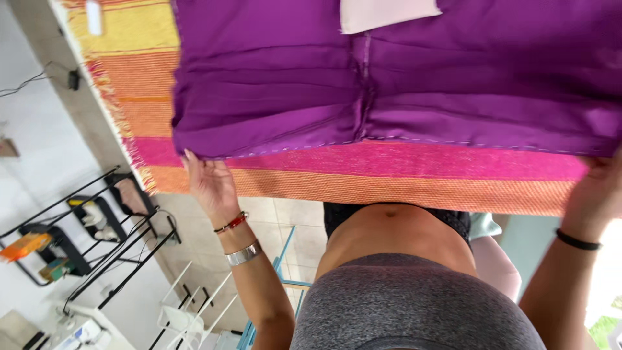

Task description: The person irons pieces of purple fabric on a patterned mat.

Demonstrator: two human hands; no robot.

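Obscured and cropped items at the cloth edge

The purple fabric (389, 84) runs out of frame above and to the right of both grips, so its full outline cannot be judged. The right hand (599, 191) is cut by the frame edge; its fingertips are hidden under the fabric hem, and whether they pinch cannot be told. The left hand (210, 185) shows its palm, fingertips masked at the hem. The pale patch (389, 13), well above the grips, is cropped at the top. The striped woven cloth (402, 175) is mostly covered. Small items on the black rack (78, 227), far left of the left grip, are too blurred to identify.
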